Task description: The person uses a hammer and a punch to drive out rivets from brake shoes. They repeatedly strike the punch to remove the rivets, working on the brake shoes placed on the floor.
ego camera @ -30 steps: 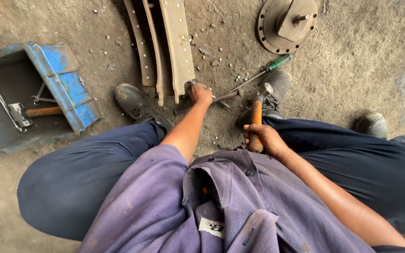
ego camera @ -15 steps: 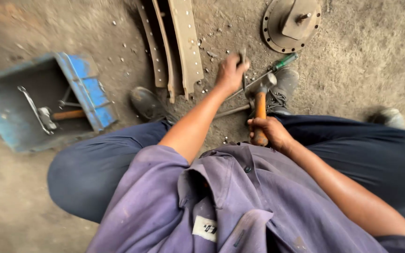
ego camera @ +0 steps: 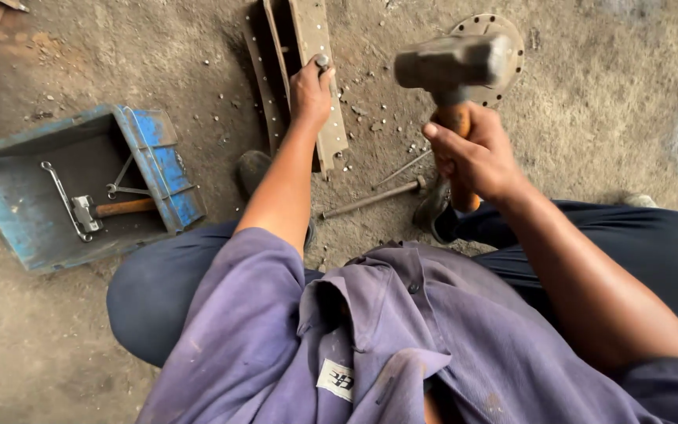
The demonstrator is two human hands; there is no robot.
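Note:
My right hand [ego camera: 474, 153] grips the orange wooden handle of a steel hammer [ego camera: 450, 64], raised with its head high above the ground. My left hand [ego camera: 311, 93] is closed around a short metal punch [ego camera: 322, 61], held upright on a curved, rusty brake shoe [ego camera: 322, 47] that lies on the dirt floor. A second curved metal piece [ego camera: 259, 71] lies just left of it.
A blue metal toolbox [ego camera: 151, 157] at left holds wrenches and a small hammer [ego camera: 111, 209]. A round flanged metal disc [ego camera: 504, 39] sits behind the hammer head. Two long rods [ego camera: 374, 198] and small rivets lie on the ground by my shoes.
My right hand has lifted the hammer from low by my knee to head height. My left hand moved up along the brake shoe and now holds the punch on it.

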